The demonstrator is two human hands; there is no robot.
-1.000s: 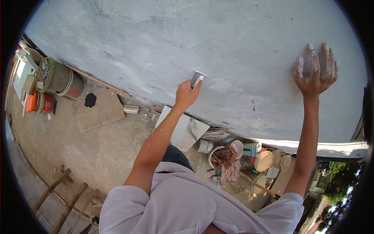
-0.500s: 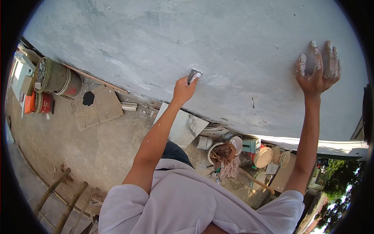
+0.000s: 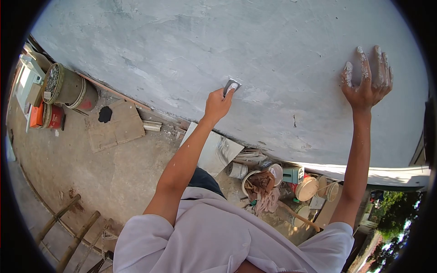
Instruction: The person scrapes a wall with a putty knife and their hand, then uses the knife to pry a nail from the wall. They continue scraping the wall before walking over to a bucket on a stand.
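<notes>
A small dark grey putty knife point(image 3: 231, 86) lies against the grey wall point(image 3: 282, 41), with a little white paste at its edge. My left hand point(image 3: 218, 103) is closed around it, and one white-smeared finger presses on the blade. The handle is hidden in the fist. Farther right, my right hand point(image 3: 368, 86) rests on the wall with its fingers spread, pasty white on the fingers, holding nothing. Lighter patches and faint ridges mark the wall surface. Below and between the hands, a short dark crack or mark point(image 3: 294, 121) shows.
Along the wall's foot stand stacked buckets point(image 3: 68, 88), a flat board point(image 3: 116, 125) and a pale panel point(image 3: 214, 148). A bucket with brown cloth point(image 3: 261, 184), a green box point(image 3: 293, 174) and a wooden-handled tool point(image 3: 298, 216) crowd the lower right. Wooden poles point(image 3: 77, 241) lie lower left.
My left hand and the putty knife have shifted slightly right along the wall, the blade now turned more sideways. My right hand appears slightly farther left, while the whole view has tilted a little.
</notes>
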